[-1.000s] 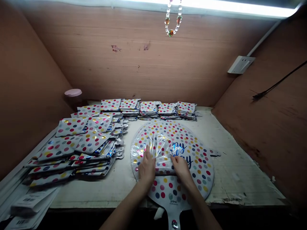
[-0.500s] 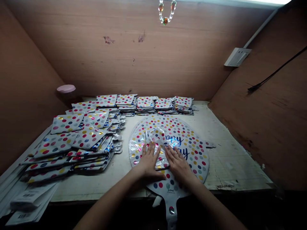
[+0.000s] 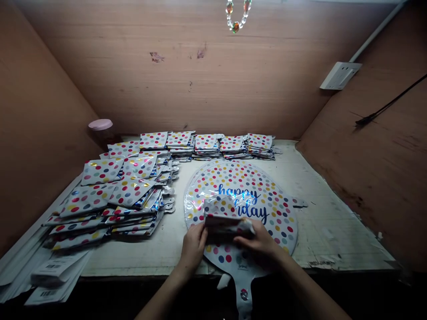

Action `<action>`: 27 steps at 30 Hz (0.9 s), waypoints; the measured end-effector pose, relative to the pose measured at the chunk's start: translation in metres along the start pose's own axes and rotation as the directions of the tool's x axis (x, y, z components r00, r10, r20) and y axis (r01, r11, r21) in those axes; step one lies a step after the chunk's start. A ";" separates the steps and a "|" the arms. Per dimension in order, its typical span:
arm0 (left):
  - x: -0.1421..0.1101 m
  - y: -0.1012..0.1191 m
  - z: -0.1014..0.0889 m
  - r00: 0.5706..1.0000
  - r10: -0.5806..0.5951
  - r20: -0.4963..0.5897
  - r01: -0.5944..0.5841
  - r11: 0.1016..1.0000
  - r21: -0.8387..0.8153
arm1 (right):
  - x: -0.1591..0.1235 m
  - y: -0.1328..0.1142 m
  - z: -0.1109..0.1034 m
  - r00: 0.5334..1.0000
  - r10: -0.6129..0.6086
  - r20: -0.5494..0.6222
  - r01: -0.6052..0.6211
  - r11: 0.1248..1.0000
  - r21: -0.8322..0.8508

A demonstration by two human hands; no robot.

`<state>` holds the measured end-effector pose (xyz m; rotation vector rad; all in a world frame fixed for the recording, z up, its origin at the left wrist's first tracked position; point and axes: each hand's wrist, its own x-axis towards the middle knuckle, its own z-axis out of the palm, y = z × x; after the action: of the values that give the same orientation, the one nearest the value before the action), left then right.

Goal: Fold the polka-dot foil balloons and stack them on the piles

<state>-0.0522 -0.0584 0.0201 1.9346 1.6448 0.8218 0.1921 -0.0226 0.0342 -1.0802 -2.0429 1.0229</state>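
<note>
A folded polka-dot foil balloon [image 3: 223, 215] is held just above a stack of flat round balloons [image 3: 253, 186] printed with blue "happy birthday" lettering. My left hand [image 3: 193, 246] grips the folded piece at its left end, fingers curled around it. At the right end, my right hand [image 3: 262, 240] pinches the same folded piece. The flat stack's valve tail [image 3: 243, 297] hangs over the table's front edge.
Piles of folded polka-dot balloons [image 3: 116, 191] cover the table's left side, and a row of smaller stacks [image 3: 230, 146] lines the back wall. White labelled packets [image 3: 50, 275] lie at the front left. A pink-lidded jar [image 3: 100, 125] stands in the back-left corner. A bead string [image 3: 237, 15] hangs overhead.
My hands went from pressing flat on the balloon to gripping its ends; the piece is now folded smaller and lifted toward me, uncovering the blue lettering beneath.
</note>
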 end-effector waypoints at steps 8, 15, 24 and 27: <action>0.038 0.029 0.011 0.964 -0.119 -0.239 0.194 0.928 0.317 | 0.068 0.000 0.010 0.886 0.434 -0.164 -0.463 0.855 -0.234; 0.039 0.020 0.032 0.958 0.136 0.254 -0.232 0.886 0.402 | 0.051 -0.010 0.028 0.919 0.167 -0.358 -0.353 0.753 -0.555; 0.047 0.041 0.027 0.918 0.076 0.389 -0.296 0.784 0.546 | 0.045 0.038 0.036 0.983 0.183 0.025 -0.101 0.647 -0.756; 0.050 0.043 0.041 0.954 0.024 0.300 -0.218 0.742 0.634 | 0.045 0.037 0.034 0.993 0.117 -0.012 -0.091 0.699 -0.709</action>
<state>0.0117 -0.0158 0.0280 2.5085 1.7889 -0.0516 0.1583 0.0176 -0.0075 -1.5740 -2.5023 0.2498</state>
